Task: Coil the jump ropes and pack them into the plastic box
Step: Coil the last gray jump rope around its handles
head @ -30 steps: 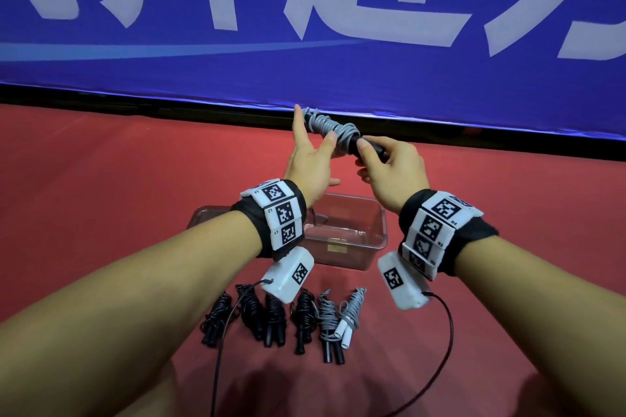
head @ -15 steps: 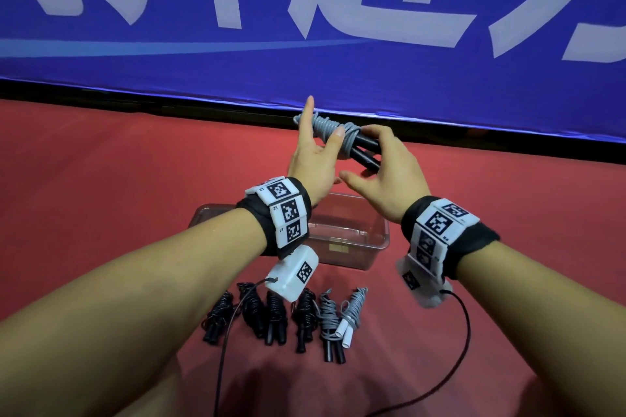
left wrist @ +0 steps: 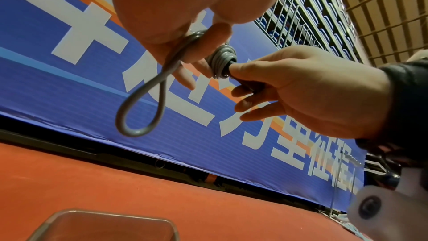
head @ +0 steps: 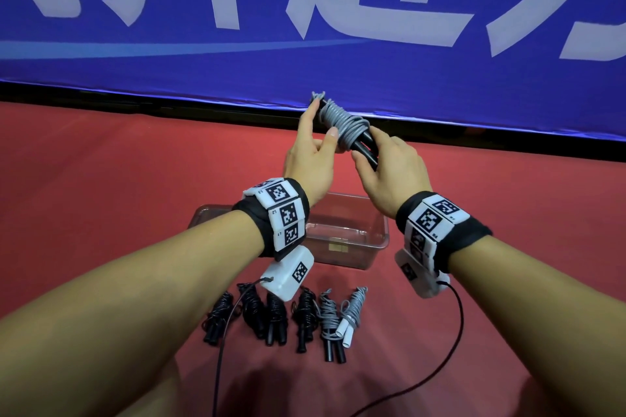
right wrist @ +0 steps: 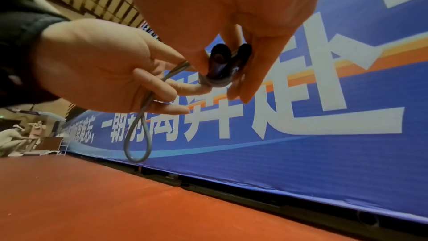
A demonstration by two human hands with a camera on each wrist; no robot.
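A grey jump rope (head: 341,121) is wound round its two black handles (head: 365,151) and held up above the clear plastic box (head: 379,237). My right hand (head: 370,148) grips the handles (right wrist: 228,60) from the right. Against the coil's left side is my left hand (head: 318,127), which pinches the rope's last free loop (left wrist: 139,102) between thumb and fingers. That loop (right wrist: 137,135) hangs below the left hand. No rope shows in the visible part of the box (left wrist: 104,224); my left forearm hides its left part in the head view.
Several coiled ropes lie in a row on the red floor in front of the box: black ones (head: 254,315) at left, two grey ones (head: 330,318) at right, one with white handles (head: 349,332). A blue banner wall (head: 338,27) stands just behind the hands.
The bundle has tilted to a steeper angle, its coiled end up. My left hand has shifted up along the coil, and the right hand has turned lower round the handles.
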